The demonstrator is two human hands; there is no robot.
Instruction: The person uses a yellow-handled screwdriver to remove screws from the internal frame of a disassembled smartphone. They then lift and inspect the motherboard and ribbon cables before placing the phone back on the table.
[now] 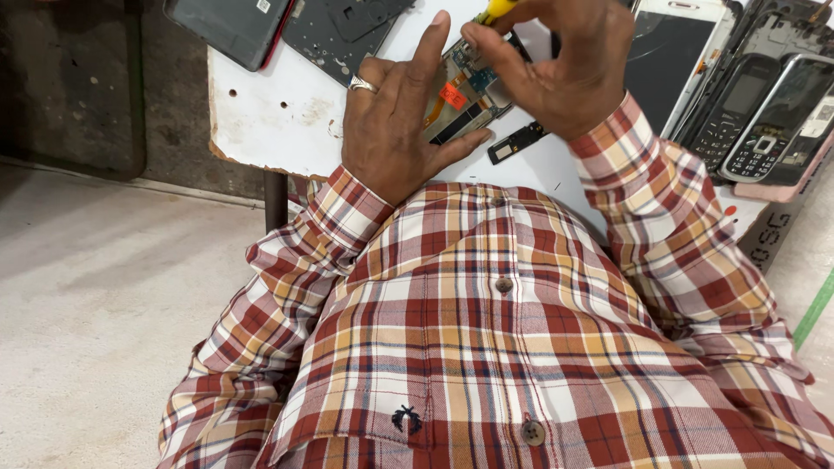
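The left hand (387, 130), a silver ring (363, 84) on one finger, cradles an opened phone (462, 95) with its circuit board and an orange sticker laid bare; the thumb presses along the phone's near edge and the forefinger stretches up its far side, so the hand is clamped around the phone's body rather than spread flat. The right hand (565, 65) hovers over the upper end of that phone, its thumb and fingertips pinched tightly on a yellow-handled tool (497, 9); the tool's tip is hidden behind the fingers, so where it meets the board cannot be told. Just below the right hand, close to the held phone's lower corner, a small black phone part (516, 142) lies on the white worktop (278, 113). Beyond the right hand's knuckles lies a white smartphone with a cracked screen (673, 52), and further out from it two keypad phones (756, 108) lie side by side, touching. Out past the left forefinger a grey phone back cover (334, 30) rests beside a dark red-edged phone (228, 26). Both sleeves belong to a red, white and yellow plaid shirt (486, 330).
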